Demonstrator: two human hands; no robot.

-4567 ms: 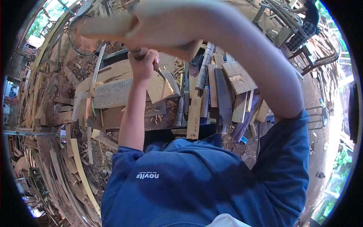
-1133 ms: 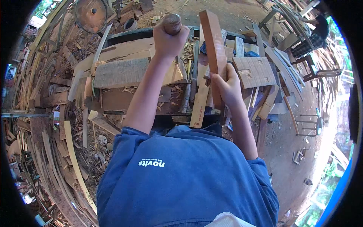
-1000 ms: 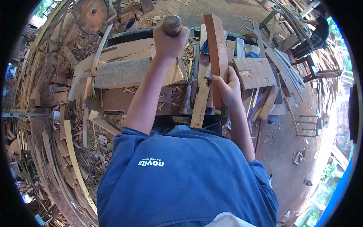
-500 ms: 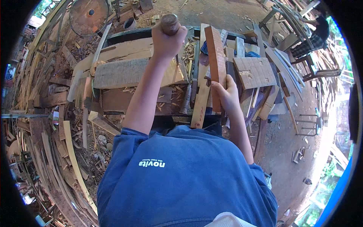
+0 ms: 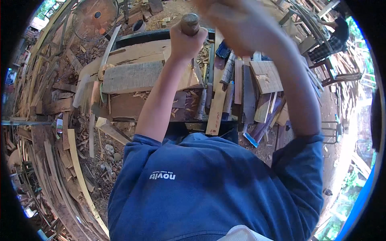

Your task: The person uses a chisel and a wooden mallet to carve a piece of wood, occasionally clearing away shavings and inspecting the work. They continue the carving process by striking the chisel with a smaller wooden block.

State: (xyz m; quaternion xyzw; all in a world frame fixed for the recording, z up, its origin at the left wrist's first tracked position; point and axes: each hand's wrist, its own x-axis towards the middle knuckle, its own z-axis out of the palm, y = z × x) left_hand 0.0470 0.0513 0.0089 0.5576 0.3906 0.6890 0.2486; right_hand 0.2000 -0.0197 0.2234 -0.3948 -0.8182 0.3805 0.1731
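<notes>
My left hand (image 5: 184,42) is closed around the rounded wooden handle (image 5: 190,24) of an upright chisel. Only a bit of its blade shows below my fist, over the pale, cut end of a wooden piece (image 5: 191,78). My right hand (image 5: 245,30) is raised high at the top edge, smeared by motion. The reddish wooden block it gripped a moment ago is not visible now and no longer lies among the wood below. A thick grey-brown board (image 5: 130,77) lies left of my left forearm.
A long pale strip (image 5: 217,108) and several tools lie across the bench. A board with cut recesses (image 5: 266,76) lies at right. A fan (image 5: 96,18) stands far left, scrap wood (image 5: 52,168) covers the left floor, and another person (image 5: 337,38) is at far right.
My right hand has swung up and forward from beside the bench, taking the reddish wooden block out of sight. My left hand, still on the chisel, has shifted slightly right.
</notes>
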